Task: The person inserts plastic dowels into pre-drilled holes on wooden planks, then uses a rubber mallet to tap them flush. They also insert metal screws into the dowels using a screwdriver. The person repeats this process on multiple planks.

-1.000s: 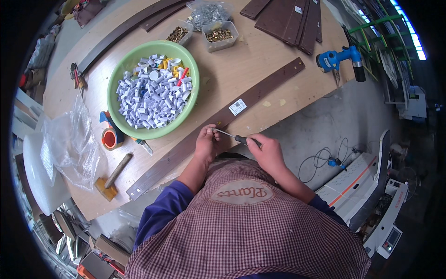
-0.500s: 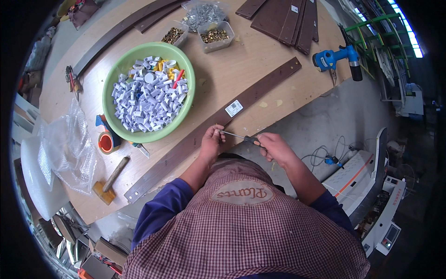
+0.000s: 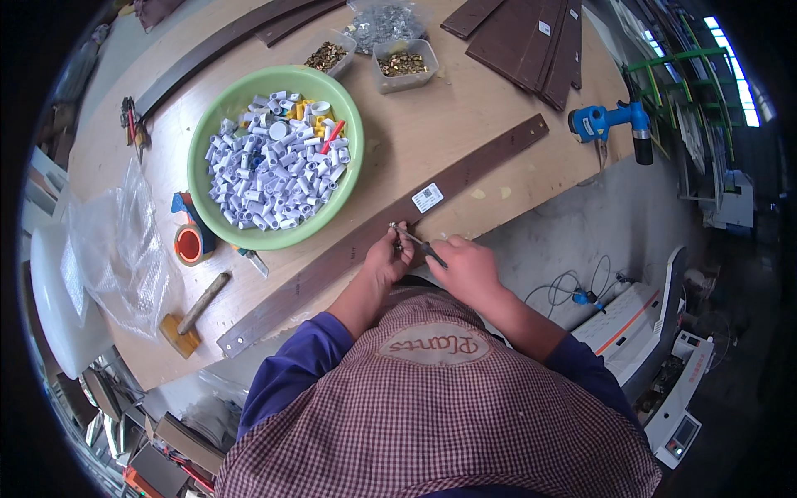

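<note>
My right hand (image 3: 465, 267) is closed around the dark handle of a screwdriver (image 3: 433, 253). Its metal shaft slants up and left to the fingertips of my left hand (image 3: 388, 254). Those fingers are pinched together around something small and metallic, too small to name. Both hands are over the near edge of a long dark brown board (image 3: 365, 236), which lies diagonally across the table and bears a white label (image 3: 427, 197). Just beyond my left hand stands a green basin (image 3: 359, 158) filled with white plastic tube pieces, some yellow ones and a red one.
Clear tubs of brass-coloured (image 3: 404, 65) and silvery fittings (image 3: 386, 29) stand at the back. More brown boards (image 3: 519, 50) lie far right, near a blue power tool (image 3: 610, 124). To the left are a mallet (image 3: 195, 315), a tape roll (image 3: 193, 244) and bubble wrap (image 3: 124, 257).
My right hand has come left, closer to my left hand, and the screwdriver now points more steeply up toward the left fingertips. The whole view has shifted slightly.
</note>
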Available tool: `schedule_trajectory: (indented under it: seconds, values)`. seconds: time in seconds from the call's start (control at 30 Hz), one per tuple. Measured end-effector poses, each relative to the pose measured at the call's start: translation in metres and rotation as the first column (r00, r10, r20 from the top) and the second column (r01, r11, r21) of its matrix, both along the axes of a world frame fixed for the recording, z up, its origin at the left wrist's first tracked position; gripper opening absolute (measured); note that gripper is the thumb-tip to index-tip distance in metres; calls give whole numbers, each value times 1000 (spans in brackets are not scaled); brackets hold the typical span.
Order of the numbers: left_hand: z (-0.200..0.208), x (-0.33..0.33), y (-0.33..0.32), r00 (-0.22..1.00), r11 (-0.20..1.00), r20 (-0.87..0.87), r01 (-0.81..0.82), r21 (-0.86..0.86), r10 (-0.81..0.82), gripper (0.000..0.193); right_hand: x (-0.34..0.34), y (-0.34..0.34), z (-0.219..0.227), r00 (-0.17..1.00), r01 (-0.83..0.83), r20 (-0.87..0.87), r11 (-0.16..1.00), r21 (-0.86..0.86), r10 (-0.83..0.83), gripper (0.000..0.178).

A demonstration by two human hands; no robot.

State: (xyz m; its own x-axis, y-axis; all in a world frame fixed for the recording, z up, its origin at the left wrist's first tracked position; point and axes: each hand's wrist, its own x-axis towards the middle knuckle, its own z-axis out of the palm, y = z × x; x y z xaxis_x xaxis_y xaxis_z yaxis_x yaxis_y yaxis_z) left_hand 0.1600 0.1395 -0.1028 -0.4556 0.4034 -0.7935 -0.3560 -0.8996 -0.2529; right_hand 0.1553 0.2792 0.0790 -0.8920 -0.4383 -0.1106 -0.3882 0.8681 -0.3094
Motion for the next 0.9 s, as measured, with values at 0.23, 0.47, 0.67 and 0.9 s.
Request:
schedule_trajectory:
  seconds: [0.23, 0.47, 0.67, 0.9]
  values:
    - [16, 25, -33, 783, 546, -52, 382, -746, -620, 26, -10, -20, 4, 974, -201, -73, 969, 140, 213, 11]
    - [34, 44, -84, 614, -82, -16, -132, -988, -789, 23, -67, -31, 20, 921, -389, 126, 890, 237, 369, 11]
    - [33, 40, -84, 602, -73, -22, -133, -988, -798, 21, -68, -38, 8, 813, -580, 130, 767, 275, 568, 10]
    - [43, 40, -74, 668, -151, -7, -179, -972, -744, 19, -71, -45, 0, 771, -624, 11, 751, 214, 637, 9]
